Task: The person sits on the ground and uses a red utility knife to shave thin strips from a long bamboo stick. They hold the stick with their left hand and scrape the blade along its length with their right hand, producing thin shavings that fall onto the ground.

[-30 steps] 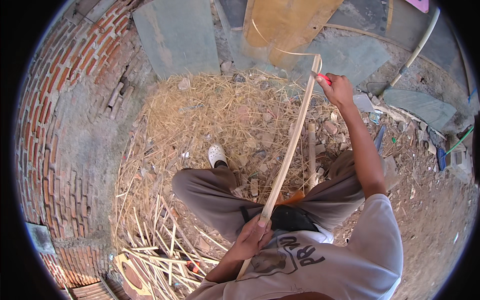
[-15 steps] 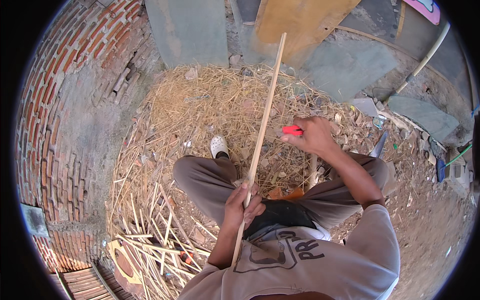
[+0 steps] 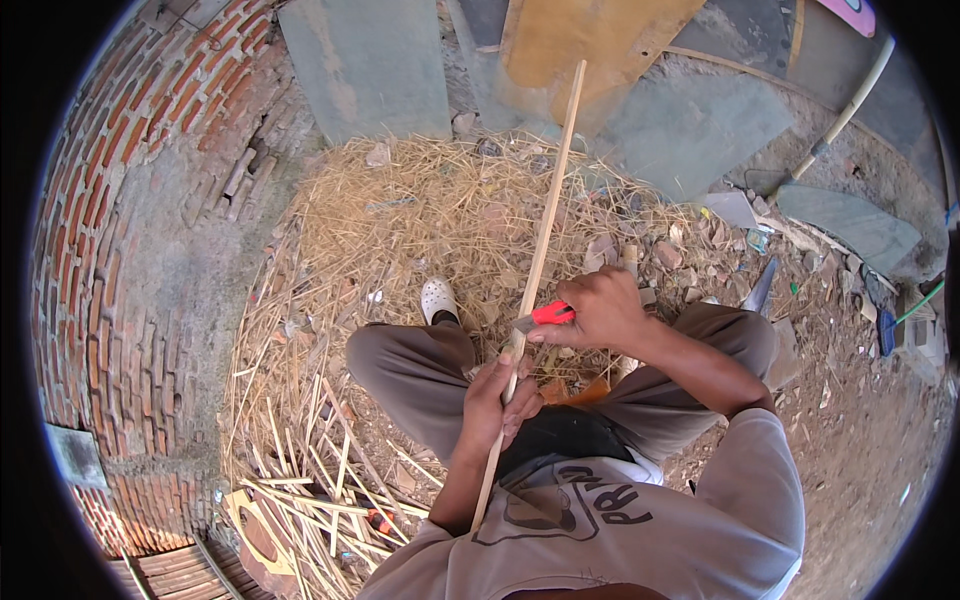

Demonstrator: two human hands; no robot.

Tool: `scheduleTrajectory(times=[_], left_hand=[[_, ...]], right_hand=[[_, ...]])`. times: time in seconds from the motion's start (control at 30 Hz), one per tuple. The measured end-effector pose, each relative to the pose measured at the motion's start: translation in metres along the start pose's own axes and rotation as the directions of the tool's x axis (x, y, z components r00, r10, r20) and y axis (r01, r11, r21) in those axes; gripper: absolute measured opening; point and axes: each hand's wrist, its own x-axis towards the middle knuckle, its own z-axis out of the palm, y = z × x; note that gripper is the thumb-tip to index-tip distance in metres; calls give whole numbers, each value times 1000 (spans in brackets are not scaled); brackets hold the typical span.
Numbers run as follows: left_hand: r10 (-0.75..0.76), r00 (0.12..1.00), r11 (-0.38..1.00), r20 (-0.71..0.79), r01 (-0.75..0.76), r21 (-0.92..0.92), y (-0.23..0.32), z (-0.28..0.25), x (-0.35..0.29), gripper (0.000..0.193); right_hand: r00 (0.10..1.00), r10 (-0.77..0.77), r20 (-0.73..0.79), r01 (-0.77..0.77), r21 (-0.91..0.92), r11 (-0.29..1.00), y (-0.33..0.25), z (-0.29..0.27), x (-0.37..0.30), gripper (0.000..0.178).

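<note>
Bamboo strip (image 3: 540, 250): long, light, springy; likely splintery.
Left hand (image 3: 497, 400): clamped round its lower part.
Right hand (image 3: 600, 310): closed on red-handled knife (image 3: 545, 316), blade at strip.

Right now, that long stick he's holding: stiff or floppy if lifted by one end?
Probably fairly stiff: the stick stays nearly straight past the left hand. Likely light, since one hand carries it. Being so thin, it may flex where the right hand presses the red knife.

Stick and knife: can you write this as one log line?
left hand: grips stick | right hand: knife against stick | seated on straw
</note>
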Motion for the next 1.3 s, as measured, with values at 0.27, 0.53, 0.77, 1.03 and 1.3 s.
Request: scheduleTrajectory(times=[0.27, 0.53, 0.77, 1.03, 1.3], left_hand=[[134, 989, 828, 62, -146, 542, 6, 12, -11, 31], [99, 992, 845, 81, -127, 519, 3, 17, -20, 31], [97, 990, 888, 103, -133, 440, -1, 15, -35, 22], [13, 993, 858, 115, -70, 509, -8, 14, -59, 30], [-182, 965, 876, 187, 72, 477, -9, 24, -93, 23]], right_hand=[[991, -9, -134, 1, -58, 998, 39, -8, 19, 68], [975, 65, -214, -97, -143, 985, 77, -12, 27, 69], [963, 80, -258, -126, -167, 978, 99, -17, 36, 68], [860, 380, -340, -448, -150, 881, 175, -52, 65, 70], [467, 830, -304, -848, 113, 518, 262, -97, 53, 84]])
